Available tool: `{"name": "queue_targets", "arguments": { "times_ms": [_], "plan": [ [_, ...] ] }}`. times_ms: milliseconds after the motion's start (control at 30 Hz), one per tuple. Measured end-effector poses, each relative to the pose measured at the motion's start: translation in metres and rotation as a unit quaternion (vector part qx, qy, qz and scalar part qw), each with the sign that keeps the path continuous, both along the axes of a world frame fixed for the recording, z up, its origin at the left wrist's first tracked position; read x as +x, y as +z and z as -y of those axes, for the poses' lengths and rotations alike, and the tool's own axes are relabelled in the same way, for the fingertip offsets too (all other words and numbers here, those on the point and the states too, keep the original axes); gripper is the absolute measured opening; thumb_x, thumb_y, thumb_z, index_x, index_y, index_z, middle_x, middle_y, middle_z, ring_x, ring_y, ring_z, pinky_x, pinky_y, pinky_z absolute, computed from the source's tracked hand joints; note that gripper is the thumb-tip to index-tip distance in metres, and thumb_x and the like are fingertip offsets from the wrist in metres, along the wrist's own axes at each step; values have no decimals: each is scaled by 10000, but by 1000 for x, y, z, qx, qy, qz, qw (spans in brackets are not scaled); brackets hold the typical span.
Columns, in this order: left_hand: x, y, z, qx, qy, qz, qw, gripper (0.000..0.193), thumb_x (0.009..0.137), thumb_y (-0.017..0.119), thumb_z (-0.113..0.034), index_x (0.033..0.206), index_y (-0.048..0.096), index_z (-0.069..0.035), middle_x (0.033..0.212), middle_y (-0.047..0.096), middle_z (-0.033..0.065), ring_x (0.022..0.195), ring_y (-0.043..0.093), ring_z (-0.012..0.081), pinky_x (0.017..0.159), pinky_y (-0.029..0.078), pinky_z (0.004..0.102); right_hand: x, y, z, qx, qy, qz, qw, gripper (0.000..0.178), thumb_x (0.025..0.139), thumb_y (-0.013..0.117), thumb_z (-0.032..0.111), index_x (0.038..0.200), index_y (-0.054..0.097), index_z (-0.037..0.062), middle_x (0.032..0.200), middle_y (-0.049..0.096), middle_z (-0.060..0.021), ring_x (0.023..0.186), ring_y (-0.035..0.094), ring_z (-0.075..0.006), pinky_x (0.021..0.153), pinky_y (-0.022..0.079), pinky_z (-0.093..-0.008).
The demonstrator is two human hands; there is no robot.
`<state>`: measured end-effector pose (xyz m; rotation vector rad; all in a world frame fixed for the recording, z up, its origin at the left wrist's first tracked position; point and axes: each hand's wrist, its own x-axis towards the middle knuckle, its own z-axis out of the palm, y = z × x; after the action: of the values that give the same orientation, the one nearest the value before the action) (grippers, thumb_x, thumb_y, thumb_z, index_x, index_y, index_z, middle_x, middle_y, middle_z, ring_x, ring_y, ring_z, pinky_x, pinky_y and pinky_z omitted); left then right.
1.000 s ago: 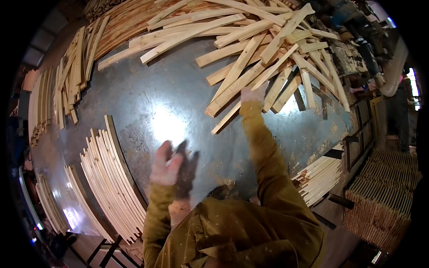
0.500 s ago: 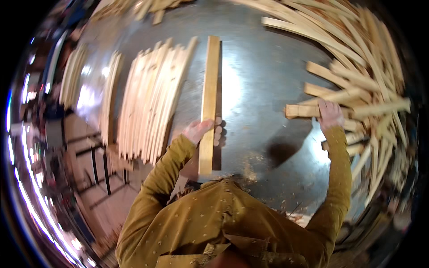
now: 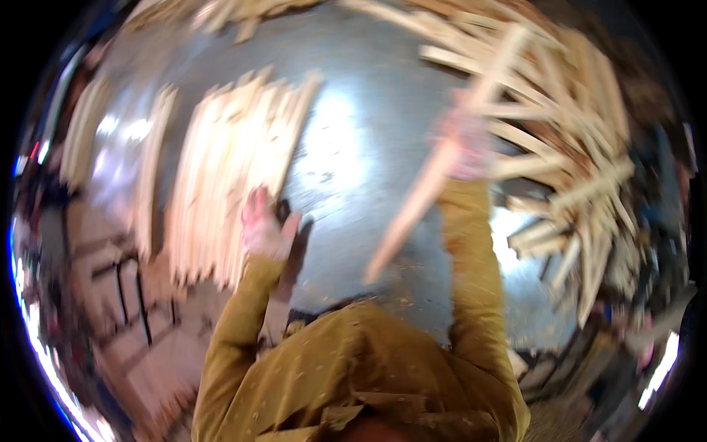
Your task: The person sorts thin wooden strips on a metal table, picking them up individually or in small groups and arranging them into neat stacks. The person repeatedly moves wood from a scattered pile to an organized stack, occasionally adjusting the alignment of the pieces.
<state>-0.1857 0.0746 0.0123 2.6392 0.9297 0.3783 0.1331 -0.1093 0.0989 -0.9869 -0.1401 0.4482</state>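
My right hand [image 3: 464, 144], smeared by motion, grips a wooden slat [image 3: 412, 210] near its middle. The slat slants over the metal table, its near end toward my body and its far end over the loose pile. My left hand [image 3: 266, 228] lies flat on the right edge of a row of pale wooden slats [image 3: 221, 177], thumb apart and nothing grasped. Side by side, the slats in that row point away from me, their ends slightly uneven.
A tangled pile of slats [image 3: 582, 169] covers the table's right side. Two narrower slat groups [image 3: 155, 177] [image 3: 87, 132] stand to the left of the row. More wood pieces [image 3: 250, 15] lie at the far edge. The grey metal tabletop [image 3: 353, 96] reflects light.
My left hand has moved left onto the row, and the slat it held no longer lies apart in the middle. My right hand has drawn a slat leftward from the pile.
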Motion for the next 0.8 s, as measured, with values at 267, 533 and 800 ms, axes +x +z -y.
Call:
{"name": "queue_targets", "arguments": {
  "times_ms": [267, 533, 800],
  "plan": [
    [35, 19, 67, -642, -99, 57, 758, 518, 914, 659, -439, 1152, 590, 15, 887, 651, 58, 794, 601, 145, 714, 508, 291, 44, -67, -16, -216, -221, 206, 928, 606, 876, 738, 319, 1339, 487, 20, 1063, 614, -148, 986, 599, -334, 899, 503, -421],
    [222, 57, -210, -108, 64, 68, 990, 462, 894, 677, -283, 1233, 579, 16, 1025, 699, 159, 909, 677, 293, 764, 538, 417, 142, -112, -2, -656, -236, -35, 716, 1197, 650, 830, 510, 1522, 193, -8, 1480, 389, -290, 1322, 457, -417, 1108, 384, -438],
    [372, 21, -167, -297, -108, 221, 923, 499, 907, 704, -251, 1323, 554, -18, 1118, 673, 134, 1015, 657, 263, 894, 521, 340, 138, -158, 1, -258, -316, -24, 913, 872, 833, 728, 312, 1517, 242, 75, 1334, 485, -164, 1098, 560, -327, 937, 510, -402]
  ]
}}
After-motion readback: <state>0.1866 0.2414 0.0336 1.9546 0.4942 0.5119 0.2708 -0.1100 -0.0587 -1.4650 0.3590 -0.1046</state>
